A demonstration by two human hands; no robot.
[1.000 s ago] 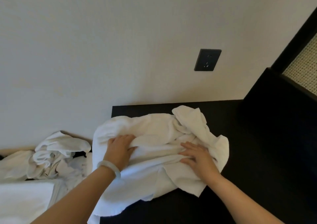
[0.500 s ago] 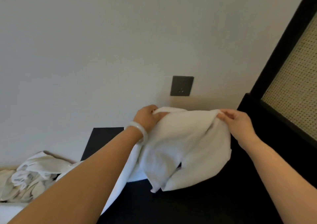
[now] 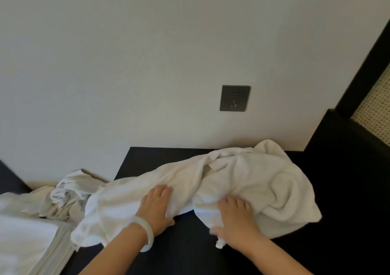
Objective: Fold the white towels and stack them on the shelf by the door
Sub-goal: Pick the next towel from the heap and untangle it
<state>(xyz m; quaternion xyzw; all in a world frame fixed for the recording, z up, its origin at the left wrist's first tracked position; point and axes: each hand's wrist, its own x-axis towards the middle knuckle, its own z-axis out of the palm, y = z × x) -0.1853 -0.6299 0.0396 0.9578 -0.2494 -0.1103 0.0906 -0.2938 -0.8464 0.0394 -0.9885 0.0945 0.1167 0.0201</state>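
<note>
Head view: a white towel (image 3: 242, 182) is being spread across the dark counter (image 3: 190, 258). It is bunched and creased, with its right part heaped near the wall and its left end hanging over the counter's left edge. No clean fold is being shown in it, so the folding of this piece is being judged as barely begun.

Left of the counter, a crumpled pile of white cloth (image 3: 69, 192) is lying unfolded. At the lower left, a flat layered stack (image 3: 25, 243) is being taken as pieces already folded. No shelf by a door is being made out with certainty, so the stacking is being counted as left to do.

The left hand (image 3: 157, 208), with a pale bracelet (image 3: 145, 234) at its wrist, is being laid flat on the towel's middle, fingers straight and spread, grasping nothing. The right hand (image 3: 236, 222) is being pressed onto the towel's near edge just beside it, fingers spread, with no pinch visible. The towel is lying directly under both hands and reaching away from them towards the wall.
</note>
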